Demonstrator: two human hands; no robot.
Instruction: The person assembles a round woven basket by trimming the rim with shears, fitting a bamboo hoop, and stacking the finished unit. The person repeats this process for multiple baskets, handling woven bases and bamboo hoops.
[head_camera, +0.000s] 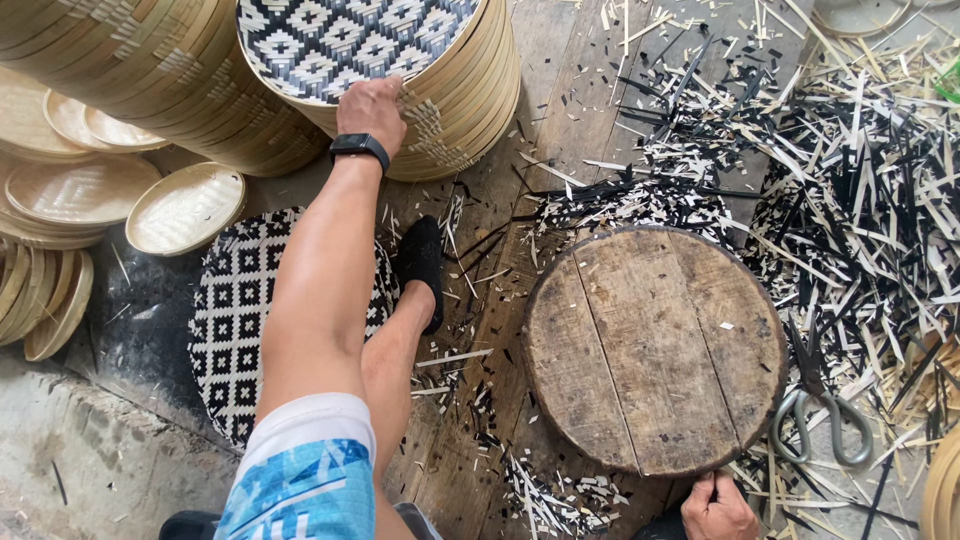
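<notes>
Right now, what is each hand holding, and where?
Left hand grips the rim of the top black-and-white woven tray; right hand rests fisted by the round wooden block.

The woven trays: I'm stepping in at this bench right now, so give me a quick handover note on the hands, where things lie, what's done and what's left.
Left hand: stretched forward, fingers over the rim of the top black-and-white patterned tray on the leaning stack of woven trays; grip looks closed on the rim.
Right hand: at the near edge of the round wooden block, fist closed, nothing visible in it.
Scissors lie right of the block, amid black and pale bamboo offcuts.
Done: one patterned tray lies flat on the floor under the left arm.
Left: the block's top is bare; the top tray is not yet lifted off the stack.
</notes>
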